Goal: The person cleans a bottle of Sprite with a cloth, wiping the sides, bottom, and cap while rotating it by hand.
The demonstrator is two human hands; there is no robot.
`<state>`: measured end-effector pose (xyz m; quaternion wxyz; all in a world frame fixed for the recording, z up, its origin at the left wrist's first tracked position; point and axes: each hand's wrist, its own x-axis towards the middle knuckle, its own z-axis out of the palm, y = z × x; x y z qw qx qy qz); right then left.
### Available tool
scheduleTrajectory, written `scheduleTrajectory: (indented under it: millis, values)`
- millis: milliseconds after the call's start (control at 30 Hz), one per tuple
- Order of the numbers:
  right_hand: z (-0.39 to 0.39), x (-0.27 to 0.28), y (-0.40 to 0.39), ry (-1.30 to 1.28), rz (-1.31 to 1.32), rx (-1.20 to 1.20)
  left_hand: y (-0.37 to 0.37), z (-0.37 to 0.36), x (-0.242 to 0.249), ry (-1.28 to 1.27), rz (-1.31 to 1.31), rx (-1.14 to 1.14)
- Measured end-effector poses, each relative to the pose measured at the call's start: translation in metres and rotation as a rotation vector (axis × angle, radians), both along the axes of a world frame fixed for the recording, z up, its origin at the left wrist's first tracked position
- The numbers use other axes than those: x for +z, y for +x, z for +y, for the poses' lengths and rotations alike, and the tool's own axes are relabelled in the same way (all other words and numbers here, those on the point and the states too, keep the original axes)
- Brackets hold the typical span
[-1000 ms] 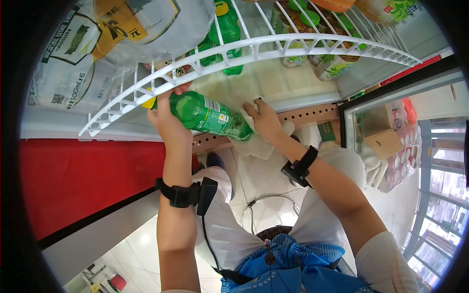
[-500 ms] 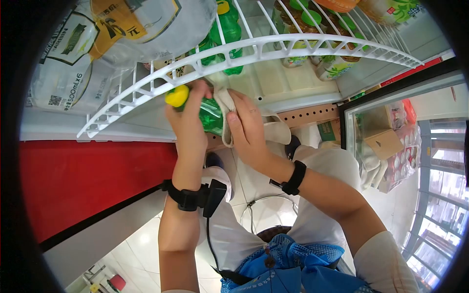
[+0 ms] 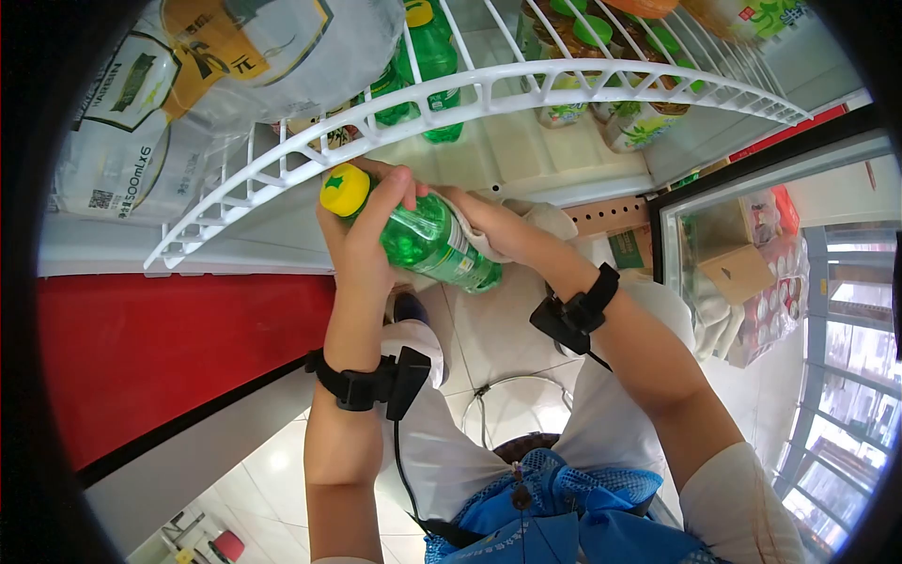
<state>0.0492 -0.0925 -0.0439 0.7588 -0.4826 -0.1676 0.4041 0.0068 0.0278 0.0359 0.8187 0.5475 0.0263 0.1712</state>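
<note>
A green plastic bottle (image 3: 427, 240) with a yellow cap lies tilted between my two hands, just below the curved white wire shelf (image 3: 489, 86). My left hand (image 3: 362, 221) is wrapped round its upper part near the cap. Against the far side of the bottle, my right hand (image 3: 484, 221) presses a pale cloth (image 3: 545, 221) to the label; some of its fingers are hidden behind the bottle. The cloth hangs out past the back of that hand.
On the shelf stand green bottles (image 3: 434, 61), brown drink bottles with green lids (image 3: 564, 47) and a wrapped bottle pack (image 3: 141, 122). A red panel (image 3: 188, 348) is at left. The glass door (image 3: 669, 254) stands at right, and a wire-rimmed round object (image 3: 521, 409) is below.
The bottle's lower half has come into view as my right hand moved with the cloth up and round to its far side. My right wrist has turned.
</note>
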Motion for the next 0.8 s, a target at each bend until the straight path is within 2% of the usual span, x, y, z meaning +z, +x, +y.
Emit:
scheduleTrajectory:
  millis: [33, 100, 167, 233, 267, 333, 367, 433, 500, 533, 567, 633, 667, 733, 767, 800]
  values:
    - [-0.004, 0.001, -0.001, -0.001, 0.000, -0.003, 0.000, 0.002, 0.000, -0.001, 0.000, -0.003]
    - [-0.016, 0.005, -0.002, -0.195, 0.080, 0.196, -0.001, 0.006, 0.001, -0.088, 0.004, -0.021]
    - [-0.021, 0.002, -0.001, -0.174, 0.148, 0.249, 0.002, 0.010, -0.001, -0.139, -0.002, -0.019]
    - [-0.022, -0.004, 0.000, -0.573, 0.368, 0.184, 0.003, 0.014, -0.004, -0.207, 0.001, 0.105]
    - [-0.024, -0.013, 0.002, -0.571, 0.368, 0.183, 0.003, 0.018, -0.003, -0.206, 0.001, 0.104]
    - [-0.023, -0.024, 0.003, -0.234, 0.254, 0.222, 0.004, 0.028, -0.002, -0.089, 0.047, 0.127]
    - [-0.023, -0.029, 0.003, -0.232, 0.253, 0.220, 0.004, 0.030, -0.001, -0.088, 0.045, 0.125]
    - [-0.017, -0.027, -0.003, -0.012, 0.737, 0.082, 0.005, 0.035, 0.000, -0.073, -0.022, 0.243]
    - [-0.010, -0.024, -0.007, 0.053, 0.781, 0.035, 0.007, 0.044, -0.008, -0.059, -0.046, 0.236]
    - [-0.007, -0.022, -0.010, 0.117, 0.826, -0.009, 0.010, 0.044, -0.008, -0.068, 0.039, 0.369]
    - [-0.007, -0.019, -0.013, 0.118, 0.826, -0.008, 0.012, 0.044, -0.008, -0.075, 0.125, 0.503]
    - [-0.006, -0.007, -0.018, 0.002, 0.813, -0.179, 0.011, 0.043, -0.007, -0.016, 0.133, 0.478]
    - [-0.005, -0.010, -0.019, 0.002, 0.813, -0.179, 0.012, 0.043, -0.006, 0.041, 0.141, 0.450]
    - [-0.002, -0.014, -0.021, -0.077, 0.572, -0.479, 0.017, 0.047, -0.013, 0.005, 0.156, 0.461]
    - [-0.002, -0.016, -0.023, -0.080, 0.574, -0.475, 0.018, 0.049, -0.017, -0.029, 0.173, 0.474]
    - [-0.003, -0.009, -0.026, -0.142, 0.403, -0.607, 0.017, 0.050, -0.018, -0.028, 0.173, 0.480]
